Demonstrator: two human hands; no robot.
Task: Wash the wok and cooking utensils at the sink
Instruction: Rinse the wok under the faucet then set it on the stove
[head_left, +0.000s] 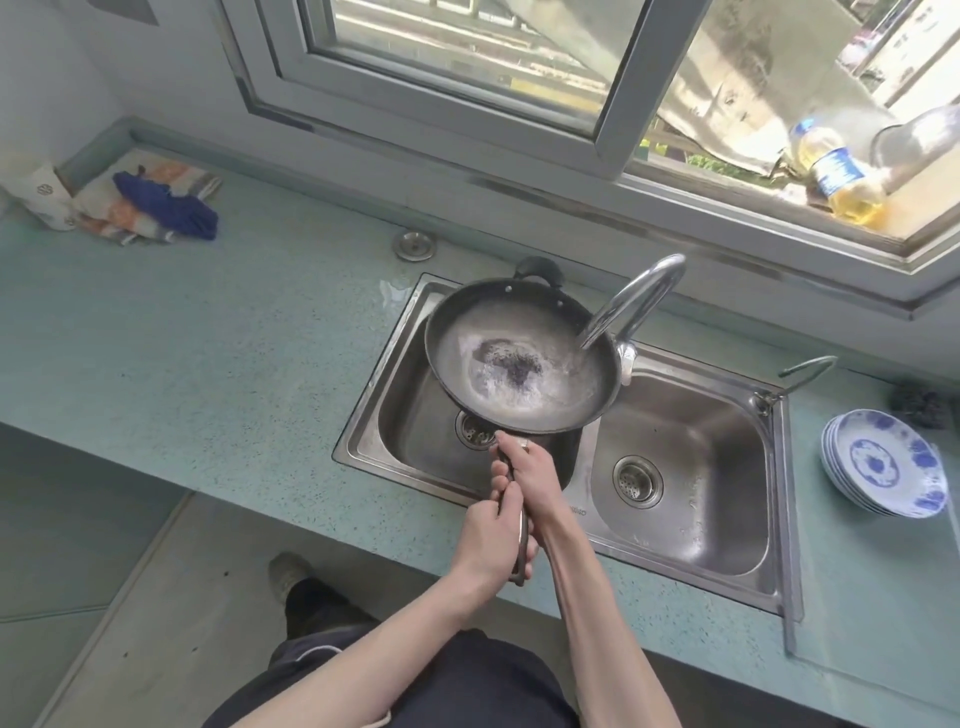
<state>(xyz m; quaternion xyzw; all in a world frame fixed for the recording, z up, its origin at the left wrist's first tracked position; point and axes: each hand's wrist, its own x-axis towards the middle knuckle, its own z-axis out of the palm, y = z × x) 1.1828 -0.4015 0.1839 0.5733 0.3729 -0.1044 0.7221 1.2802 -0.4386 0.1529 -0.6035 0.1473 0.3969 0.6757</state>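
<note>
So there's a big teal counter (208, 332) with a double steel sink (691, 467) set into it, and the wok (519, 358) is held up over the left basin, right under the curved faucet (639, 296) with water running into it. Its long handle (522, 525) points straight back toward the person, small loop handle on the far side toward the window, so the long axis runs front to back. Both hands are clamped round that handle: right hand (532, 475) nearer the bowl, left hand (491, 540) behind it. Stack of blue-and-white plates (883, 462) sits off right.
</note>
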